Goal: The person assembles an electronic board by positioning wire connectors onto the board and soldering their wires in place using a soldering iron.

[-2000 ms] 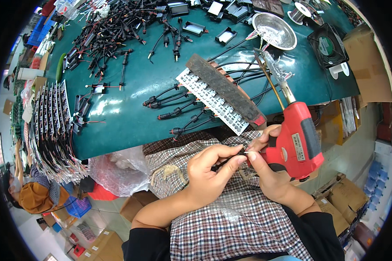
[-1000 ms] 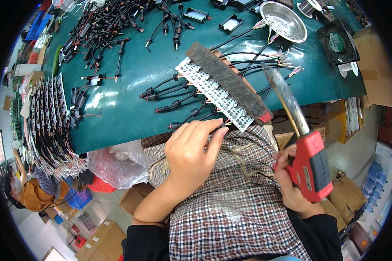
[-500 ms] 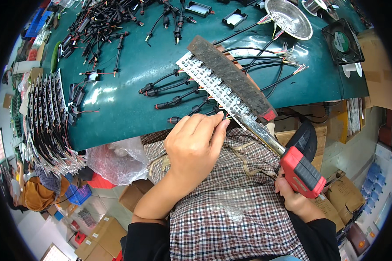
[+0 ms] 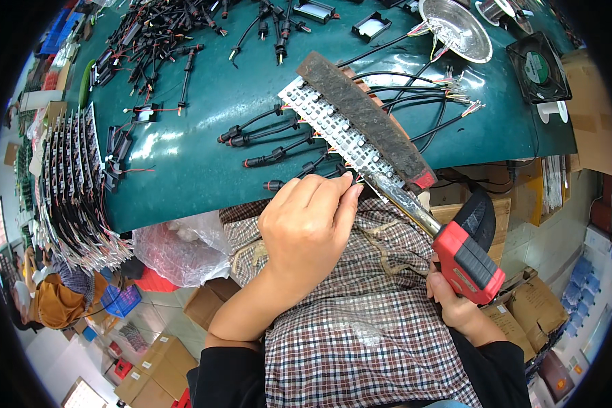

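Observation:
My left hand (image 4: 306, 221) is closed in a pinch on a short black cable (image 4: 340, 171) by its thin coloured wires, at the near end of a white circuit board (image 4: 340, 132). My right hand (image 4: 452, 299) grips a soldering iron (image 4: 468, 264) with a red and black handle. Its metal shaft slants up and left across the near end of the board, close to my left fingertips. A worn dark bar (image 4: 364, 119) lies along the board's right side. Several black connector cables (image 4: 265, 158) stick out from the board's left edge.
Black cables with stripped ends (image 4: 466, 105) fan out right of the bar. Farther back are a metal dish (image 4: 455, 30), a black fan (image 4: 538, 66), a solder spool (image 4: 494, 9) and a cable heap (image 4: 160, 41). Wired board strips (image 4: 71, 170) stand at the left.
The soldering iron has shifted slightly up and left, its shaft now nearer my left fingertips. My left hand keeps its pinch by the board's near end.

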Action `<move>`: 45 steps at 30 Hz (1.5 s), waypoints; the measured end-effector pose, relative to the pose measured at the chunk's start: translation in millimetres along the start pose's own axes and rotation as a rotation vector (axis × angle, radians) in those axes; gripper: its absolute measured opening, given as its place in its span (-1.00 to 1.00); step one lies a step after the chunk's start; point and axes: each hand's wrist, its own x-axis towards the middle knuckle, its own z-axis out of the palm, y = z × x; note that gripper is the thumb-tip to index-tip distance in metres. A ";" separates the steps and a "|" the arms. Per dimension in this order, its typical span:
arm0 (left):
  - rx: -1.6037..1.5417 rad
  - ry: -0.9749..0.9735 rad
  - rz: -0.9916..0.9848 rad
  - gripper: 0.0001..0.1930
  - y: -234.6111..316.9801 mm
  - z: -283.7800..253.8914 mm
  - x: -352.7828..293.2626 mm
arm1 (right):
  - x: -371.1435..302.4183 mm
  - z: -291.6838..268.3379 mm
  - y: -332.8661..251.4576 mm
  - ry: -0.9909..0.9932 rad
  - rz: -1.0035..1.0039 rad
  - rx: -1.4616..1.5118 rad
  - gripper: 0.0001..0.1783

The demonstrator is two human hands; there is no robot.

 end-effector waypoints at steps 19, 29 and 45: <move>0.026 -0.016 -0.015 -0.86 0.5 -0.7 0.1 | -0.9 -3.0 -4.9 -0.028 -0.076 0.067 -0.80; -0.006 -0.045 -0.072 -0.87 0.8 -2.6 1.3 | -1.0 -2.2 -7.4 -0.034 -0.136 0.091 -0.82; -0.104 0.038 -0.124 -0.86 -2.3 11.2 -9.1 | -8.2 -3.2 -1.2 -0.074 -0.107 0.055 -0.83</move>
